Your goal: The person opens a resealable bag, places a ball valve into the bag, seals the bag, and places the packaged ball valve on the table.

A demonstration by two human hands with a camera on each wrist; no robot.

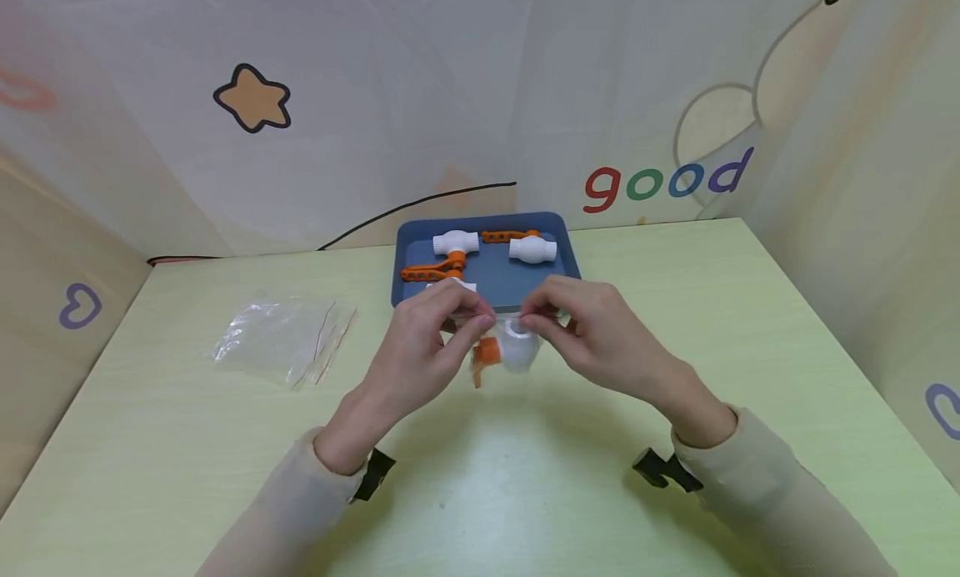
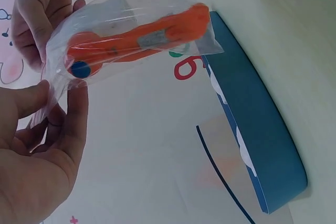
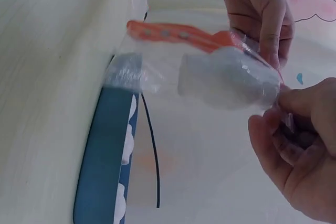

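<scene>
Between both hands hangs a clear zip bag (image 2: 118, 11) with a white plastic ball valve (image 1: 517, 349) inside. The valve's orange lever handle (image 2: 157, 32) shows through the film, a blue dot at one end. My left hand (image 1: 423, 335) pinches one side of the bag's top edge between thumb and fingers. At the other side of that edge, my right hand (image 1: 611, 343) pinches it the same way. The bag is held up in front of the blue tray (image 1: 498, 281), its upper edge partly covered by my fingertips.
In the tray lie more white valves with orange handles, including one valve (image 1: 456, 242) at left and another valve (image 1: 532, 249) at right; a third is partly hidden behind my left hand. Flat clear bags (image 1: 273, 335) lie on the table at left. A printed curtain (image 1: 450, 85) stands behind.
</scene>
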